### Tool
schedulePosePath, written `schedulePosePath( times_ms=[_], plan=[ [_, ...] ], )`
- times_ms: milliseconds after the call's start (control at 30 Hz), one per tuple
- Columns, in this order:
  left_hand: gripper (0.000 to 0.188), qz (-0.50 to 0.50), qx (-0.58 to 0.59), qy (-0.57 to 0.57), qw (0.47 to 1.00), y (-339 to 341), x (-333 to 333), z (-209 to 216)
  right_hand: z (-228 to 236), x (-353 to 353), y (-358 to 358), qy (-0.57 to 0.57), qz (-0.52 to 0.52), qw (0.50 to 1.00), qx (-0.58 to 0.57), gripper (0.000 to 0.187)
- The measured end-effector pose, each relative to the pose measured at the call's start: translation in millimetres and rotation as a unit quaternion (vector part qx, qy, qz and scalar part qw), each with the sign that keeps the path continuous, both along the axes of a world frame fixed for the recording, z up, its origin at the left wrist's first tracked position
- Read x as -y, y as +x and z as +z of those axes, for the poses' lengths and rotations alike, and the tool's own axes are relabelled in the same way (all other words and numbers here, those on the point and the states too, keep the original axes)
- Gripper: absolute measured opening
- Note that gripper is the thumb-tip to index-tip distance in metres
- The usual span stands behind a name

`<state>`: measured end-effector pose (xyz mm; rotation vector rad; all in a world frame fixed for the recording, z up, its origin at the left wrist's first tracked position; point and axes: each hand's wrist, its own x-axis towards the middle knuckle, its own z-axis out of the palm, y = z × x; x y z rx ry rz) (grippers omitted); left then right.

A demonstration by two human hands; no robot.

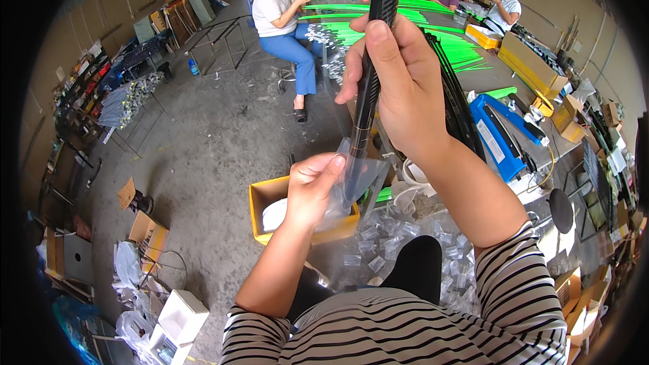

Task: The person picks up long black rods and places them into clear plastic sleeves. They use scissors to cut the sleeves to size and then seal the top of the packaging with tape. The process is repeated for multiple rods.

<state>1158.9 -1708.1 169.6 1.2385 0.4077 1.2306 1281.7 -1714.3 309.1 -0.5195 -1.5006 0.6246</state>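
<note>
The right hand [409,84] grips a black rod [366,98]; the left hand [312,186] pinches a clear bag [358,179] at its lower end. A yellow box [338,232] stands beneath, a blue device [508,150] right; the rod partly blocks far green rods [460,51].

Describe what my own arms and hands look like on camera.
Both the left hand and right hand are bare, with no gloves, watch or bracelet visible. The left sleeve and right sleeve are whitish with narrow black stripes, leaving the forearms uncovered.
</note>
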Motion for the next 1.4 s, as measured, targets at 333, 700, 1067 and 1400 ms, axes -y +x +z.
schedulePosePath(
  times_ms=[333,700,1067,1400],
  plan=[
    [0.018,0.092,0.087,0.007,0.992,-9.2,-26.7,44.7,-31.1,-17.6,11.5,-0.103,-0.043,0.975,0.192,0.025],
    [0.024,-0.074,-0.131,0.019,0.989,-22.5,-28.3,-43.2,-8.1,-16.6,29.3,-0.209,0.049,0.966,0.145,0.027],
    [0.035,-0.057,-0.053,0.091,0.993,-12.1,-23.4,-16.2,-3.8,-9.6,33.8,-0.164,0.033,0.982,0.093,0.009],
    [0.032,-0.063,-0.042,0.121,0.990,-23.9,-26.4,18.3,23.0,-1.1,17.9,-0.118,0.073,0.986,0.095,0.007]
  ],
)
